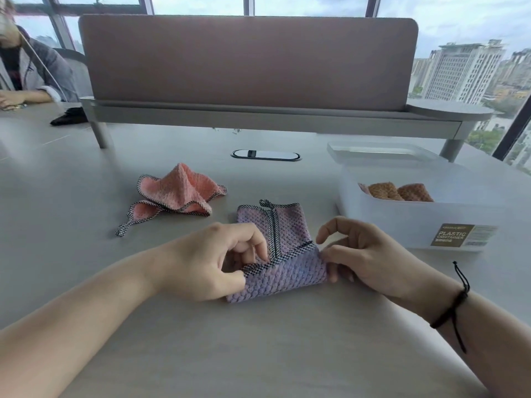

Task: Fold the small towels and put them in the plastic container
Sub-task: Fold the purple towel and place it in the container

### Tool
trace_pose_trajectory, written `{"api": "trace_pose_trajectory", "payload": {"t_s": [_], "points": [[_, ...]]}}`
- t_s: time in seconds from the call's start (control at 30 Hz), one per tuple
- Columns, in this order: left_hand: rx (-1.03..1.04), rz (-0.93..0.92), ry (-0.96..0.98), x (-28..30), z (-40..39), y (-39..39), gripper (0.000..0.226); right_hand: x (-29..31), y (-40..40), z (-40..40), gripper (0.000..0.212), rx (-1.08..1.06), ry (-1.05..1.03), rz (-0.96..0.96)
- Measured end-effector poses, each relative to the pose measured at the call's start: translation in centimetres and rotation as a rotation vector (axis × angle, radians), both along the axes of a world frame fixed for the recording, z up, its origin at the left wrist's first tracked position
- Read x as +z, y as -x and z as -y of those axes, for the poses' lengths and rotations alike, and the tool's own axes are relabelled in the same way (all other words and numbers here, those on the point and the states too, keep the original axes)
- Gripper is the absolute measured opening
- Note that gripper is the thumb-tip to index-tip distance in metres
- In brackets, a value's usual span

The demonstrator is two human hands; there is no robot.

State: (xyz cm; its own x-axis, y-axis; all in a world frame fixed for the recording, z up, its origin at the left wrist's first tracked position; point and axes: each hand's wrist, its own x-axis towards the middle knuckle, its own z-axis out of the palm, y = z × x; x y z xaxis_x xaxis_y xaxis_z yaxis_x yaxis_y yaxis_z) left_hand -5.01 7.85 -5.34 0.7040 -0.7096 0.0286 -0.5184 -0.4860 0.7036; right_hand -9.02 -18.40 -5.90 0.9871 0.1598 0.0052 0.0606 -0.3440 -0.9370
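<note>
A purple towel (287, 271) with a black-and-white checked border lies partly folded on the table in front of me. My left hand (212, 262) pinches its near-left edge, and my right hand (362, 259) pinches its right edge. The near flap is lifted and turned over the rest. A pink towel (178, 193) lies crumpled and unfolded farther back on the left. The translucent plastic container (416, 222) stands at the right, with two folded orange-brown towels (399, 192) inside.
The container's lid (382, 152) lies behind it. A desk divider panel (247, 61) on legs crosses the back, with a cable port (265, 155) before it. Another person's arm (23, 96) rests at the far left, near a black object (70, 116).
</note>
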Motion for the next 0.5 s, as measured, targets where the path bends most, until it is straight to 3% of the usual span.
{"api": "trace_pose_trajectory", "payload": {"t_s": [0.1,0.2,0.3,0.4,0.5], "points": [[0.009,0.005,0.030,-0.4,0.2,-0.3,0.032,0.4,0.5,0.3,0.037,0.123,-0.132,-0.069],[0.022,-0.025,0.074,-0.6,0.2,-0.6,0.032,0.0,0.5,0.4,0.065,0.220,0.014,-0.017],[0.009,-0.079,0.083,-0.5,0.2,-0.7,0.022,-0.7,0.3,-0.3,0.046,0.112,0.241,0.153],[-0.004,-0.091,0.045,-0.5,0.1,-0.6,0.041,-0.8,0.2,-0.6,0.018,0.046,0.225,0.156],[0.009,-0.085,0.035,-0.6,0.1,-0.6,0.053,-0.7,0.2,-0.4,0.008,0.006,0.195,0.113]]}}
